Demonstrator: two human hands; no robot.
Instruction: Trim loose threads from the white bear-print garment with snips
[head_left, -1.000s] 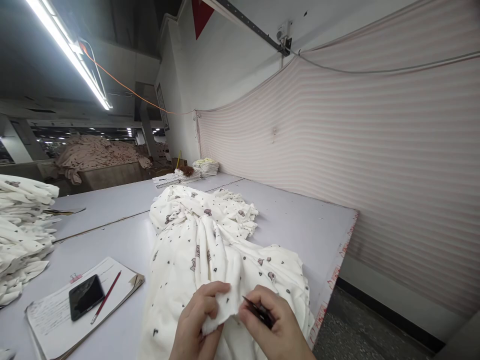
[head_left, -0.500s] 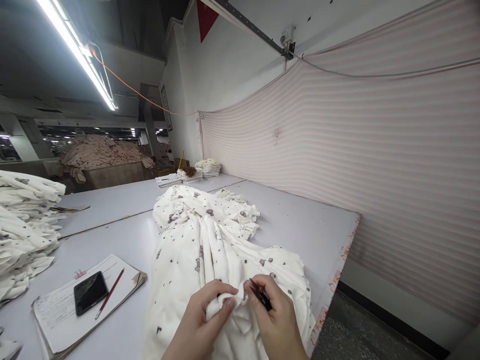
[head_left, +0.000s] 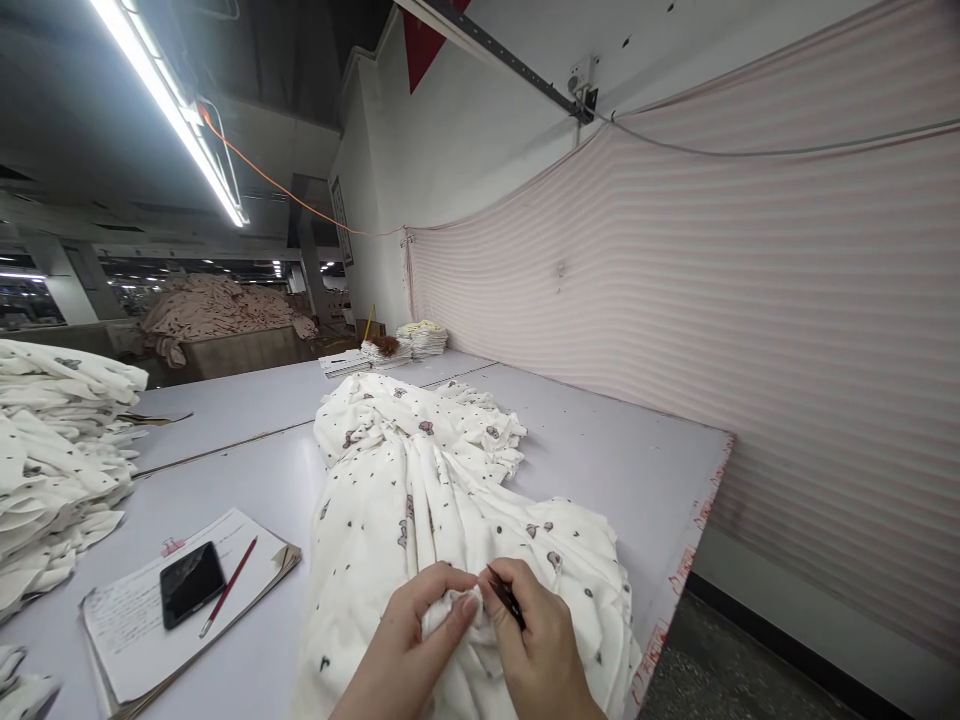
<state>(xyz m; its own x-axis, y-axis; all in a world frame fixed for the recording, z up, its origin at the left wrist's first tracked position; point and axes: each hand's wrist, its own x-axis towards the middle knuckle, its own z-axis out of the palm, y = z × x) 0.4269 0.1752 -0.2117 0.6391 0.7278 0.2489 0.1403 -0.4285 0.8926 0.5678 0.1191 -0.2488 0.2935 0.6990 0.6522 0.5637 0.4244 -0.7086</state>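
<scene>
White printed garment spread on grey table, near end bunched btwn both hands at near edge.
L hand pinches a fold of the fabric; R hand grips a small dark tool just beside that fold. Phone & red pen lie on papers near left; folded garment stack far left.

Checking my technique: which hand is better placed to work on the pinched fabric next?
Probably the right hand: it holds the dark tool, tip against the fabric the left hand pinches.
</scene>
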